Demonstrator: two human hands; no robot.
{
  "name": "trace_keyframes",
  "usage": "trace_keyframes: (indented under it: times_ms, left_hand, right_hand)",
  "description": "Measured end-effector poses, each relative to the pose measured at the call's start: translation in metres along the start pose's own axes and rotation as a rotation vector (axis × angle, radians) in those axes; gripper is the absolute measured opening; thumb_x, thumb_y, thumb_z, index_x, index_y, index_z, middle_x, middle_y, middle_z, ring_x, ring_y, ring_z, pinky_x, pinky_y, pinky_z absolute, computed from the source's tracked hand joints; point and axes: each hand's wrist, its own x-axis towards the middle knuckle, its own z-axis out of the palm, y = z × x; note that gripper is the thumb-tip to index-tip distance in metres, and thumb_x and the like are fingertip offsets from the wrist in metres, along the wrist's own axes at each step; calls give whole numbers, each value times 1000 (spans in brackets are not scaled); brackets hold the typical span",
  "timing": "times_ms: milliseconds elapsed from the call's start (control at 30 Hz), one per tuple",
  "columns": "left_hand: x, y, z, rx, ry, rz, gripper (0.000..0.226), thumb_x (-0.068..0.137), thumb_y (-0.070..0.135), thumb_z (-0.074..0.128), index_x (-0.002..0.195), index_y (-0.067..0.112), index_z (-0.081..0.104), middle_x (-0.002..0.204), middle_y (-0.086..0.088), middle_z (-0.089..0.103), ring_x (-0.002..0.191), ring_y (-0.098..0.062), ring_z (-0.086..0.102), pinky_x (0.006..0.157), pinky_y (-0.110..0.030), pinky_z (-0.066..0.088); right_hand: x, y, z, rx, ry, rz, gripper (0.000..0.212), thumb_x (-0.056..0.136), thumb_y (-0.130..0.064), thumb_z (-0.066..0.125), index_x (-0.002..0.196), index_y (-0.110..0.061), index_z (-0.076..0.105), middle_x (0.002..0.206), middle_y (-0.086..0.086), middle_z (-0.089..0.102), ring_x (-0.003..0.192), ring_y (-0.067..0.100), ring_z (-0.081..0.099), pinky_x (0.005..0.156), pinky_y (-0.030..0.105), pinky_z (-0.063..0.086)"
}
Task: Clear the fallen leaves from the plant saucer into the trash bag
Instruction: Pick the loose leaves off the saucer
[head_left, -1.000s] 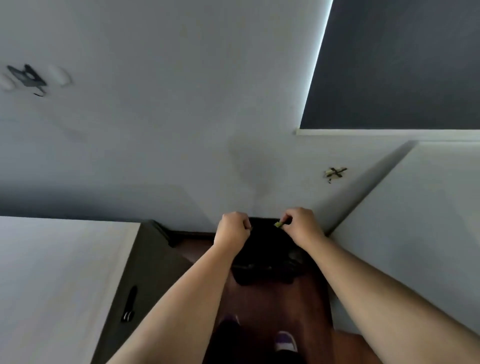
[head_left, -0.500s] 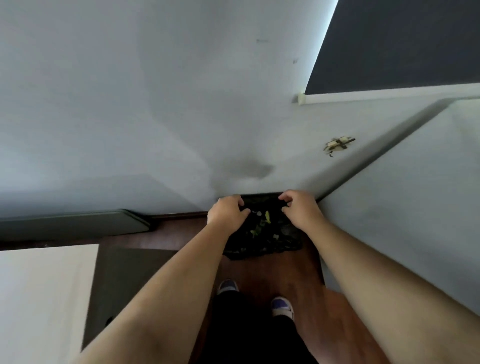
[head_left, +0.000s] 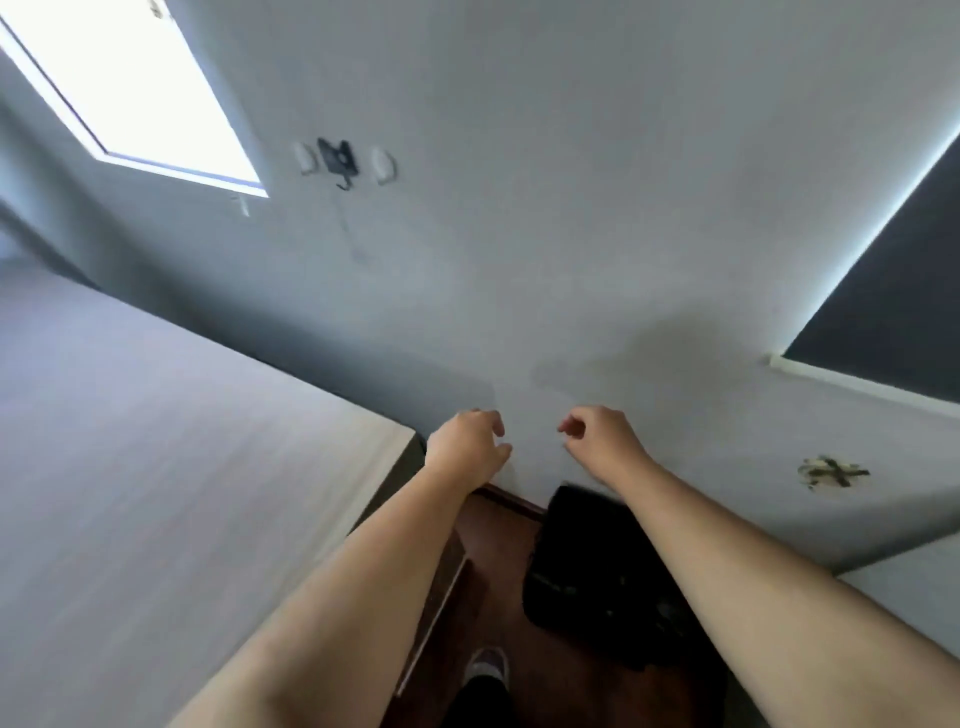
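The black trash bag (head_left: 587, 566) lies slumped on the brown floor against the wall, partly hidden behind my right forearm. My left hand (head_left: 467, 447) is raised in front of the white wall, well above the bag, fingers loosely curled and apart, holding nothing. My right hand (head_left: 597, 441) hangs beside it at the same height, also empty with curled fingers. No leaves and no plant saucer show in this view.
A pale wooden tabletop (head_left: 156, 493) fills the left side, its corner close to my left wrist. A dark window blind (head_left: 893, 312) is at the right. A wall hook (head_left: 337, 158) and a bright window (head_left: 119, 83) sit higher up. My shoe (head_left: 485, 667) stands on the floor.
Both hands have let go of the bag's rim and risen above it. The view has swung left and up, so the bag's opening and the green leaves inside no longer show.
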Motion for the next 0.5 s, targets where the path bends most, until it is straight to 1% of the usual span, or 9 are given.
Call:
trace_keyframes:
  times_ms: [100,233,267,300,367,433,500]
  left_hand:
    - [-49,-62,-40,-39,134,-157,26,86,31,58,108,18,62,119,-7,62,112,-28,57,90,-35,48]
    - [-148,-153,-81,-65,294,-469,28,89,36,56,113,22,61,123,-4,61,111,-27,58,86,-36,48]
    - [-162,-163,-85,-71,315,-510,28,89,35,55,112,22,62,123,-4,61,110,-27,59,86,-35,49]
    - [-188,-184,-90,-81,354,-589,27,88,33,54,111,22,63,121,-4,63,109,-27,60,85,-34,49]
    - [-249,-225,-97,-125,401,-743,24,87,29,54,106,21,65,117,-5,65,106,-27,62,85,-33,49]
    - [-298,-258,-99,-135,443,-848,22,85,28,55,102,19,66,112,-7,68,103,-28,63,84,-33,50]
    - [-344,-293,-97,-141,477,-941,22,85,27,56,102,17,66,110,-9,68,103,-29,63,84,-33,50]
  right_hand:
    - [-9,-74,27,-40,-83,-180,17,79,-9,62,94,-10,72,98,11,74,96,26,66,87,29,49]
    - [-46,-180,87,-122,-251,-462,16,81,-14,62,94,-15,71,97,7,73,94,22,67,85,27,50]
    - [-52,-191,93,-150,-273,-501,16,83,-16,62,96,-17,70,99,5,72,93,20,66,83,26,51]
    - [-66,-213,108,-175,-319,-561,16,84,-18,62,98,-18,69,101,3,71,90,18,64,79,25,50]
    - [-96,-258,143,-197,-404,-667,16,87,-18,60,101,-17,68,102,3,68,85,15,60,72,22,45]
    - [-121,-293,174,-187,-462,-732,16,86,-17,60,99,-16,69,99,5,67,82,16,58,68,22,42]
    - [-152,-325,208,-208,-513,-797,16,84,-16,61,97,-15,70,90,2,65,84,19,61,68,22,42]
